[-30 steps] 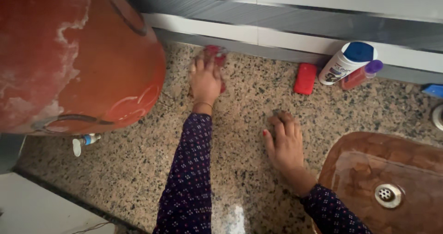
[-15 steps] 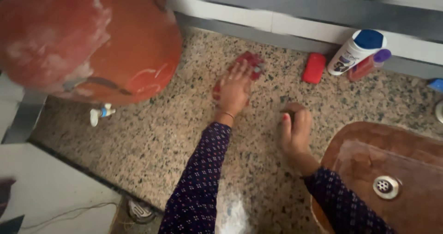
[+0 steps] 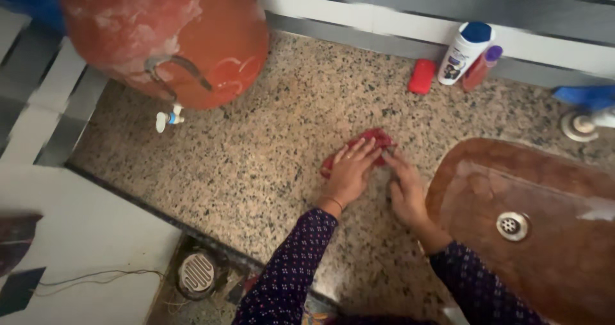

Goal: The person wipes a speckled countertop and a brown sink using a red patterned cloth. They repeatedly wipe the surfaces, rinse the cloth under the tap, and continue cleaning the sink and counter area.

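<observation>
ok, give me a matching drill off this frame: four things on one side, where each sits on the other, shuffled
Things:
1. red cloth
2. clay water pot
3. white bottle with blue cap
4. floor drain grate

Places:
A. against the back wall, beside a red bar
B. under the left hand on the granite counter
C. below the counter's front edge
D. far left of the counter, tap facing out

Pairs: 1-B, 2-D, 3-A, 4-C
</observation>
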